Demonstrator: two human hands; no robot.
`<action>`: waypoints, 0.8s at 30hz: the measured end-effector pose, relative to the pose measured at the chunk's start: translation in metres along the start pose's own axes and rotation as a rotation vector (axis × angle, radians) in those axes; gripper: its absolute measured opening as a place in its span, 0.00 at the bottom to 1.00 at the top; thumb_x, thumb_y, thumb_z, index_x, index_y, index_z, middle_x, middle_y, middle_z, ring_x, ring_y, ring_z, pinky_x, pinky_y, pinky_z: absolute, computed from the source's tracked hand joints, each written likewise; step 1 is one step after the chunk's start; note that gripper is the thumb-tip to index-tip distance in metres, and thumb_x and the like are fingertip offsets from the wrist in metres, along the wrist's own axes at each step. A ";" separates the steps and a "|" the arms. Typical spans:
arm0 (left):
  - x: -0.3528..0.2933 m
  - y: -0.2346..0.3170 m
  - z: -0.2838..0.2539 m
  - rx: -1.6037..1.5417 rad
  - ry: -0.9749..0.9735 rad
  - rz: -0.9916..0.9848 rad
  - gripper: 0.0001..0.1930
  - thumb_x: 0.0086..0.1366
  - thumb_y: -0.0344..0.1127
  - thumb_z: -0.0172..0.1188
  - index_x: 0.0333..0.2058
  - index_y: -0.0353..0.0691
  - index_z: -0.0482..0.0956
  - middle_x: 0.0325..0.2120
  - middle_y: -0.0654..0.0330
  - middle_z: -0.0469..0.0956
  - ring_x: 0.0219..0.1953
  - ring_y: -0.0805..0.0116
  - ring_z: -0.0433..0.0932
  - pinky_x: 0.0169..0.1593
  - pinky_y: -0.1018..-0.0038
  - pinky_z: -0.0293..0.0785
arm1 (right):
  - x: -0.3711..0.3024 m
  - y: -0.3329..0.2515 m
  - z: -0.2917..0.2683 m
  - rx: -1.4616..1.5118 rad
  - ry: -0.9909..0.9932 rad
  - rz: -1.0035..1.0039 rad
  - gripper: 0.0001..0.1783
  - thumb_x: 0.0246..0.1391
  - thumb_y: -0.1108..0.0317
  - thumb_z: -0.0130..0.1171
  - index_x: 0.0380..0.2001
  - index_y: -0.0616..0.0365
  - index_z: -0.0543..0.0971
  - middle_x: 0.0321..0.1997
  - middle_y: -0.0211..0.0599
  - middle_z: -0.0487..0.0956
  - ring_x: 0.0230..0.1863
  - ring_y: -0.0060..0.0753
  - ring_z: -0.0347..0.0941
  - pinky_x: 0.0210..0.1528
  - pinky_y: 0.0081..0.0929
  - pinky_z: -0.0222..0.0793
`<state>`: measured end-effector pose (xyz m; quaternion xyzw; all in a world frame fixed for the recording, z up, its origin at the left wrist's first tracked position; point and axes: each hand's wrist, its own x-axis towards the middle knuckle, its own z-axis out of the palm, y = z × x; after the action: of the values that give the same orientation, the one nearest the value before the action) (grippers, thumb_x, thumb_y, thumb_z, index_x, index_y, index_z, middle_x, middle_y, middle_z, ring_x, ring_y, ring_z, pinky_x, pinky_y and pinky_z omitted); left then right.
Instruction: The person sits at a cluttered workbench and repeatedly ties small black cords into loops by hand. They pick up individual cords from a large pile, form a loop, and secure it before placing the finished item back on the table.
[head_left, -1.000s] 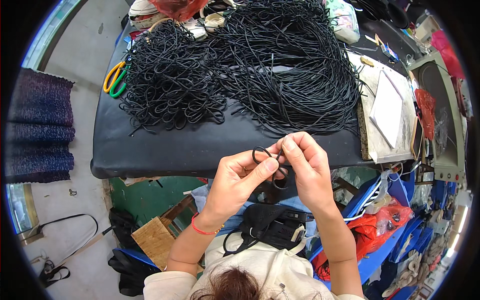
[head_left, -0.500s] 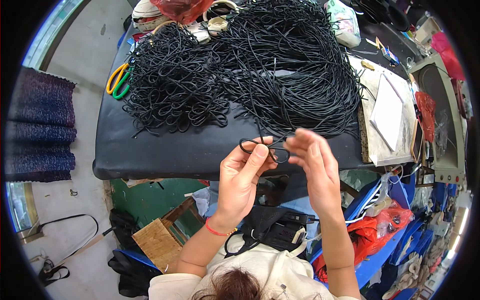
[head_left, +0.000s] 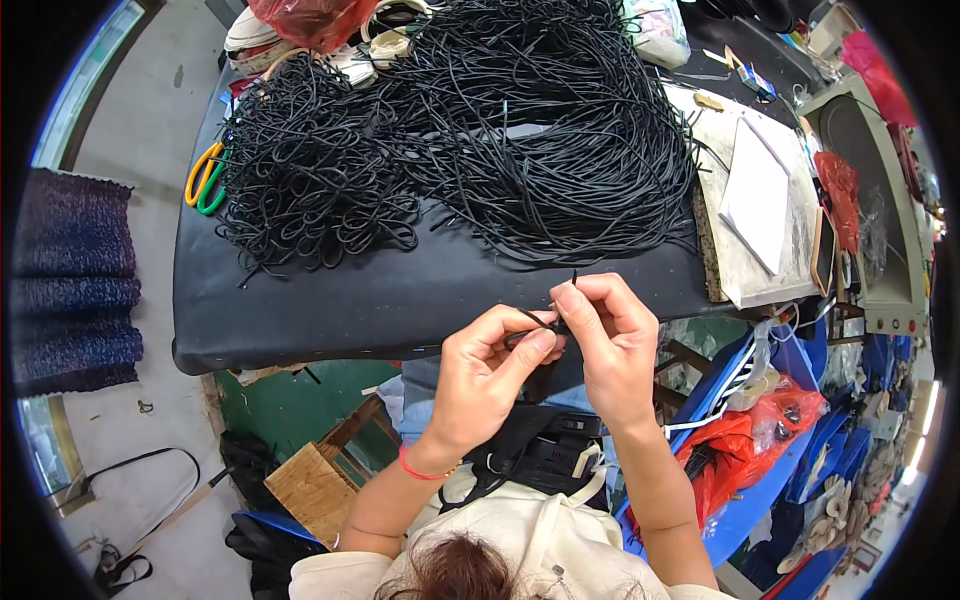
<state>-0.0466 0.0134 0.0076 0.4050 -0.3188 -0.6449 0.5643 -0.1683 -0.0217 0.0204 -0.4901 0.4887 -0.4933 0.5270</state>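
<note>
At the near edge of the worktop (head_left: 300, 315): both hands meet, fingertips almost touching, with the black cord (head_left: 538, 319) between them.

Left hand (head_left: 490, 375): narrow, thumb pressed to bent fingers around the cord; a red bracelet (head_left: 420, 472) circles the wrist.

Right hand (head_left: 615, 360): narrow too, thumb and forefinger in a pinch, with a short dark tip (head_left: 575, 279), seemingly the cord's end, standing up above them.

Change: half a second ago the right hand was spread and blurred beside the cord, and loops splayed out on both sides of the left fingertips; now it pinches close by, and those loops hardly show.

Meaning: the cord now seems governed by both hands rather than by the left alone; whether a knot sits between the fingers is hidden.

Cord: thin, round, matt black, bent tightly at the fingertips; most of it is covered.

Looped pile (head_left: 315, 190): black cords in small curls and bows, beyond the left hand.

Long pile (head_left: 590, 160): similar cords, lying in long, loose sweeps, beyond both hands.

Left side: yellow and green scissors (head_left: 200, 162) by the looped pile.

Right side: a pale board (head_left: 750, 290) bearing a white sheet (head_left: 757, 195).
</note>
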 end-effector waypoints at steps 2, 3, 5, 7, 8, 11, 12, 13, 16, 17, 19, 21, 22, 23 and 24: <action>-0.004 -0.004 0.002 -0.004 0.001 -0.005 0.10 0.61 0.26 0.54 0.41 0.30 0.74 0.31 0.58 0.78 0.34 0.75 0.77 0.40 0.78 0.75 | 0.000 0.005 -0.001 -0.078 0.021 -0.033 0.04 0.52 0.74 0.57 0.29 0.65 0.76 0.27 0.27 0.71 0.27 0.12 0.65 0.30 0.13 0.63; -0.006 -0.005 0.001 -0.005 0.003 -0.007 0.10 0.61 0.26 0.54 0.41 0.30 0.74 0.31 0.58 0.78 0.34 0.76 0.77 0.40 0.78 0.75 | 0.000 0.007 -0.002 -0.116 0.030 -0.050 0.04 0.52 0.74 0.58 0.29 0.65 0.76 0.27 0.27 0.71 0.28 0.12 0.66 0.30 0.13 0.63; -0.002 -0.004 -0.003 -0.017 -0.017 -0.040 0.10 0.62 0.27 0.54 0.41 0.30 0.74 0.31 0.56 0.78 0.33 0.75 0.77 0.39 0.78 0.75 | 0.001 0.007 -0.002 -0.096 0.023 -0.045 0.05 0.53 0.73 0.57 0.30 0.65 0.76 0.28 0.27 0.72 0.28 0.12 0.66 0.31 0.13 0.63; 0.007 -0.001 -0.009 -0.047 -0.046 -0.075 0.10 0.62 0.27 0.54 0.41 0.30 0.73 0.30 0.56 0.79 0.32 0.74 0.77 0.39 0.79 0.76 | 0.002 0.004 -0.003 -0.014 -0.009 -0.006 0.07 0.55 0.71 0.55 0.32 0.64 0.76 0.29 0.28 0.73 0.29 0.13 0.67 0.32 0.13 0.64; 0.011 0.002 -0.010 -0.067 -0.033 -0.060 0.09 0.62 0.28 0.54 0.40 0.30 0.74 0.30 0.55 0.79 0.31 0.73 0.78 0.38 0.79 0.76 | 0.003 -0.002 -0.004 0.059 -0.037 0.029 0.08 0.56 0.69 0.53 0.33 0.64 0.76 0.30 0.28 0.74 0.29 0.13 0.67 0.32 0.14 0.64; 0.014 0.006 -0.018 -0.108 -0.075 -0.096 0.09 0.62 0.30 0.54 0.39 0.31 0.74 0.31 0.54 0.79 0.31 0.73 0.78 0.37 0.78 0.76 | 0.006 -0.008 -0.012 0.193 -0.114 0.198 0.18 0.62 0.59 0.45 0.38 0.64 0.75 0.31 0.30 0.75 0.31 0.15 0.68 0.34 0.15 0.64; 0.015 0.006 -0.017 -0.114 -0.074 -0.099 0.09 0.62 0.30 0.54 0.39 0.31 0.74 0.31 0.54 0.79 0.31 0.73 0.78 0.37 0.78 0.76 | 0.008 -0.007 -0.015 0.213 -0.114 0.261 0.19 0.62 0.59 0.43 0.39 0.66 0.75 0.31 0.31 0.75 0.31 0.17 0.68 0.35 0.17 0.64; 0.015 0.007 -0.017 -0.119 -0.072 -0.101 0.09 0.62 0.31 0.54 0.38 0.31 0.74 0.32 0.54 0.79 0.31 0.72 0.78 0.37 0.78 0.76 | 0.009 -0.006 -0.018 0.233 -0.115 0.325 0.21 0.63 0.58 0.41 0.39 0.67 0.75 0.30 0.32 0.75 0.32 0.18 0.68 0.35 0.18 0.64; 0.015 0.008 -0.014 -0.107 -0.065 -0.098 0.09 0.62 0.30 0.55 0.38 0.31 0.74 0.31 0.55 0.79 0.32 0.74 0.77 0.37 0.79 0.75 | 0.006 0.002 -0.020 0.166 -0.179 0.276 0.16 0.60 0.60 0.47 0.38 0.63 0.75 0.30 0.29 0.76 0.31 0.15 0.68 0.33 0.15 0.64; 0.016 0.009 -0.014 -0.102 -0.065 -0.095 0.08 0.62 0.30 0.55 0.37 0.31 0.74 0.30 0.56 0.79 0.32 0.75 0.77 0.37 0.79 0.75 | 0.006 0.003 -0.018 0.115 -0.193 0.244 0.15 0.60 0.61 0.48 0.37 0.63 0.75 0.29 0.30 0.76 0.31 0.15 0.68 0.33 0.15 0.64; 0.016 0.003 -0.020 -0.008 -0.030 -0.031 0.07 0.61 0.29 0.55 0.36 0.31 0.75 0.28 0.59 0.78 0.31 0.78 0.75 0.36 0.80 0.73 | 0.005 0.000 -0.007 0.108 -0.178 0.217 0.06 0.54 0.70 0.56 0.33 0.63 0.74 0.29 0.28 0.75 0.28 0.14 0.68 0.30 0.14 0.65; 0.017 0.007 -0.021 0.124 0.018 0.029 0.05 0.61 0.28 0.56 0.33 0.32 0.75 0.26 0.62 0.77 0.29 0.80 0.73 0.35 0.82 0.71 | 0.007 0.004 -0.008 0.043 -0.211 0.145 0.07 0.55 0.69 0.55 0.33 0.64 0.75 0.28 0.27 0.75 0.29 0.13 0.68 0.29 0.15 0.66; 0.019 0.017 -0.023 0.210 0.056 0.054 0.04 0.60 0.27 0.56 0.32 0.32 0.75 0.25 0.64 0.76 0.28 0.81 0.72 0.34 0.83 0.70 | 0.013 0.001 -0.008 -0.116 -0.169 0.065 0.07 0.54 0.70 0.56 0.32 0.63 0.75 0.28 0.28 0.75 0.28 0.15 0.68 0.29 0.16 0.65; 0.025 0.036 -0.027 0.396 0.156 0.188 0.04 0.59 0.27 0.57 0.28 0.32 0.75 0.26 0.65 0.75 0.27 0.81 0.71 0.32 0.84 0.68 | 0.021 -0.001 -0.010 -0.273 -0.122 -0.011 0.06 0.53 0.71 0.57 0.32 0.63 0.76 0.27 0.29 0.75 0.28 0.16 0.69 0.28 0.17 0.65; 0.036 0.048 -0.043 0.613 0.249 0.442 0.04 0.58 0.26 0.59 0.27 0.33 0.75 0.28 0.63 0.73 0.29 0.79 0.71 0.34 0.82 0.68 | 0.032 0.000 -0.012 -0.573 -0.047 -0.330 0.06 0.50 0.72 0.58 0.31 0.62 0.77 0.27 0.35 0.74 0.26 0.24 0.70 0.27 0.20 0.64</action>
<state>0.0126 -0.0281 0.0237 0.5515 -0.5051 -0.3286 0.5768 -0.1789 -0.0541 0.0191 -0.7023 0.5092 -0.4031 0.2916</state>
